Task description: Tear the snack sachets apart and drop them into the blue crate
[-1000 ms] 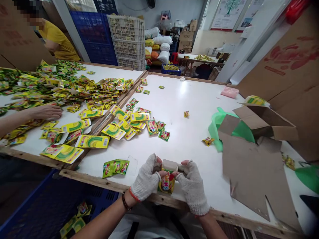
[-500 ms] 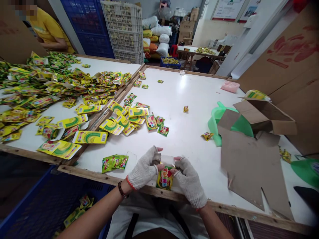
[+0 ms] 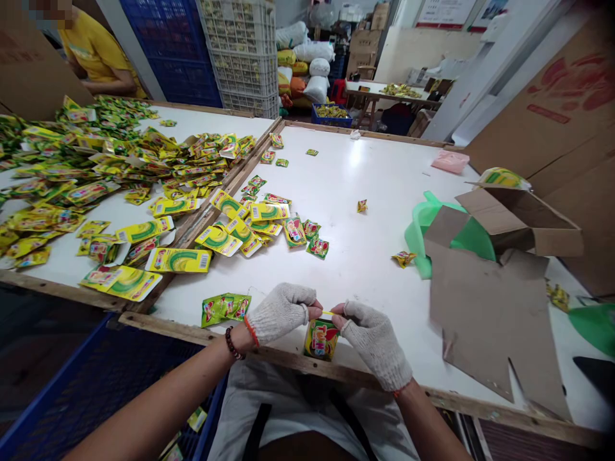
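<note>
A small green and yellow candy box (image 3: 321,340) with "TWINS" lettering stands at the table's front edge, a narrow yellow strip showing along its top. My left hand (image 3: 283,312), in a white fingerless glove, pinches the top left corner. At the top right corner, my right hand (image 3: 373,342), gloved the same way, has its thumb and fingers closed on the box. Just left of my left hand lie several green candy sachets (image 3: 225,309). The box's back is out of sight.
Flat yellow boxes (image 3: 180,260) and more sachets heap up on the left, across a wooden divider (image 3: 189,225). Torn cardboard (image 3: 490,320) and a green basin (image 3: 423,224) occupy the right. A blue crate (image 3: 62,390) stands below left. A person in a yellow shirt (image 3: 98,48) sits beyond.
Both hands have drawn closer together at the box's top, fingertips now pinching its upper edge. A yellow strip now shows there. The camera view has shifted slightly.
</note>
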Available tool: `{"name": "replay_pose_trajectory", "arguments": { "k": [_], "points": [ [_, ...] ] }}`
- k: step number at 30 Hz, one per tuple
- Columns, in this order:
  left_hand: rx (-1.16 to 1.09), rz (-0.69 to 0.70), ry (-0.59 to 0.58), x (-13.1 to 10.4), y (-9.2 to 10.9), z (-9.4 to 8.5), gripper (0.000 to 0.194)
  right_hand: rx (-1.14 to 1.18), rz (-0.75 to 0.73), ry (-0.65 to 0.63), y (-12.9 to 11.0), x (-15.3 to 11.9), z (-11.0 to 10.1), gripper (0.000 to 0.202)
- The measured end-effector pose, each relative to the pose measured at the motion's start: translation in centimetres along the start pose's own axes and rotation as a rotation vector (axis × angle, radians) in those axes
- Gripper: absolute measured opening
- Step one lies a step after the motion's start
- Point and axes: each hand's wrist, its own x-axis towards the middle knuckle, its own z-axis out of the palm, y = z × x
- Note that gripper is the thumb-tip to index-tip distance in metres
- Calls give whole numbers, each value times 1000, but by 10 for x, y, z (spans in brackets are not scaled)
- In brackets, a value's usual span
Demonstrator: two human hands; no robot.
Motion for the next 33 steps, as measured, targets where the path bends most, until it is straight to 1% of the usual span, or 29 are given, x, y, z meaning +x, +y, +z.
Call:
{"name": "replay_pose_trajectory", "arguments": {
  "k": [3, 5, 8, 10, 11, 12, 13, 14, 15, 16, 17, 18, 20, 21, 22, 23, 24, 25, 26, 27, 28, 29, 31, 32, 33],
  "points": [
    [-21, 99, -30, -5, -1, 0, 17, 34, -19, -24, 0, -2, -3, 15],
    [-17, 195, -41, -12, -4, 3, 18, 61, -75, -51, 4, -8, -4, 16],
    [99, 318, -41, -25, -11, 13, 17, 45, -208, -96, 16, -20, -3, 22],
    [194, 364, -20, -31, -15, 21, 20, 42, -288, -89, 25, -27, 0, 26],
    [219, 374, -4, -34, -17, 23, 21, 48, -295, -76, 28, -28, 1, 26],
    [229, 378, 18, -35, -18, 22, 21, 62, -270, -45, 31, -28, 4, 24],
    [235, 377, 54, -35, -18, 19, 22, 85, -211, 7, 32, -26, 7, 21],
    [248, 366, 103, -35, -19, 11, 26, 129, -121, 74, 30, -22, 11, 18],
    [284, 340, 165, -35, -19, -1, 33, 205, -16, 147, 26, -18, 16, 16],
    [358, 296, 223, -36, -20, -17, 39, 311, 83, 189, 19, -14, 23, 17],
    [471, 225, 273, -37, -21, -36, 44, 432, 164, 169, 10, -12, 30, 19],
    [616, 120, 304, -40, -23, -57, 46, 550, 223, 76, -1, -11, 38, 21],
    [902, -134, 319, -50, -28, -100, 49, 691, 268, -237, -22, -16, 52, 26],
    [996, -243, 328, -56, -31, -119, 47, 693, 264, -380, -30, -20, 58, 30],
    [1054, -321, 341, -61, -35, -135, 44, 658, 253, -472, -35, -24, 63, 34],
    [1077, -363, 363, -65, -38, -147, 40, 603, 233, -500, -37, -26, 66, 35],
    [1077, -374, 381, -68, -40, -156, 37, 533, 200, -482, -36, -27, 68, 34],
    [1064, -367, 394, -70, -40, -160, 37, 452, 156, -435, -32, -26, 69, 32],
    [1048, -357, 397, -70, -40, -160, 38, 368, 98, -369, -27, -24, 69, 29],
    [1024, -345, 394, -68, -37, -156, 40, 281, 10, -289, -21, -20, 68, 27],
    [994, -330, 385, -66, -33, -148, 40, 189, -115, -204, -15, -16, 67, 28],
    [953, -314, 360, -62, -28, -136, 38, 87, -265, -114, -11, -11, 65, 29],
    [829, -282, 262, -53, -16, -105, 31, -142, -562, 56, -5, -2, 62, 37],
    [755, -266, 199, -48, -9, -89, 29, -251, -670, 113, -4, 1, 61, 40],
    [682, -251, 138, -43, -3, -73, 28, -339, -731, 135, -3, 4, 58, 41]
  ]
}}
